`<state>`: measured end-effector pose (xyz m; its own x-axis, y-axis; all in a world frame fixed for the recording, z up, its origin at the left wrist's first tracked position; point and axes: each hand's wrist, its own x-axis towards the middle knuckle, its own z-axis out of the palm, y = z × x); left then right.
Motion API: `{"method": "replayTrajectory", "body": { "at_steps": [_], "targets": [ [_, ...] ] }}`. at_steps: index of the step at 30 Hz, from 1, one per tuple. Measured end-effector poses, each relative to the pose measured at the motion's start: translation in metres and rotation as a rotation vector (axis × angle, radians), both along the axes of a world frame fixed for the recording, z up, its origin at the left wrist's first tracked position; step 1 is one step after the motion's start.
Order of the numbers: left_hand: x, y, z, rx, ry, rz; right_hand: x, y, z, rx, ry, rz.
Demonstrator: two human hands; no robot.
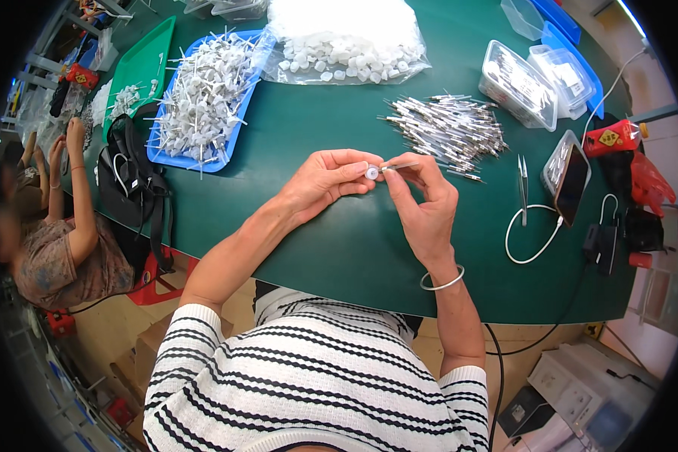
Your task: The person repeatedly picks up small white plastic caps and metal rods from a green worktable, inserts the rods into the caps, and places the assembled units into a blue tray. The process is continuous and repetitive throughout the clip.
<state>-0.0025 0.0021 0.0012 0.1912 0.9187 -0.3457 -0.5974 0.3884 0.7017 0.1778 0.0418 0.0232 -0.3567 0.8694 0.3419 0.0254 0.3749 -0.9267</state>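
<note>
Between thumb and fingers, my left hand [330, 183] pinches a small white plastic cap [371, 173]. My right hand [427, 203] grips a thin metal-tipped rod [401, 165], its end against or very close to the cap. Whether the rod sits inside the cap is too small to tell. Beyond my right hand lies a loose pile of similar thin rods [452, 132]. A clear plastic bag of white caps [346, 56] lies at the far middle. To the left, a blue tray [157, 157] is heaped with white caps on rods.
Tweezers [522, 188], a white cable [508, 239] and a phone [572, 184] lie at the right. Clear boxes [518, 87] hold more rods at the far right. A black bag [132, 177] and a green tray [145, 56] are at the left, where another person [75, 248] sits.
</note>
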Motion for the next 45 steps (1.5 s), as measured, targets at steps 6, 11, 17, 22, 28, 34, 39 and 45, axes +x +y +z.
{"method": "replayTrajectory", "body": {
  "at_steps": [6,11,17,22,28,34,39,45],
  "targets": [
    [-0.001,0.000,0.001,-0.006,-0.006,-0.010,0.001,0.001,0.000,0.008,-0.007,0.010],
    [-0.001,0.000,0.002,-0.013,-0.014,-0.011,0.000,0.001,0.004,0.060,-0.041,0.010],
    [-0.001,0.000,-0.001,-0.025,0.011,-0.019,0.000,0.003,0.006,0.147,-0.091,0.008],
    [-0.001,0.000,0.000,-0.026,0.010,-0.033,0.001,0.004,0.009,0.142,-0.111,0.028],
    [-0.001,0.000,0.002,-0.037,0.034,-0.035,0.004,0.008,0.012,0.150,-0.139,0.091],
    [0.000,0.000,0.003,-0.023,0.037,-0.046,0.008,0.011,0.019,0.163,-0.185,0.149],
    [0.001,0.000,0.003,-0.030,0.058,-0.043,0.009,0.012,0.023,0.223,-0.233,0.144],
    [0.001,0.000,0.002,-0.029,0.073,-0.044,0.008,0.012,0.023,0.250,-0.250,0.142]
  ]
}}
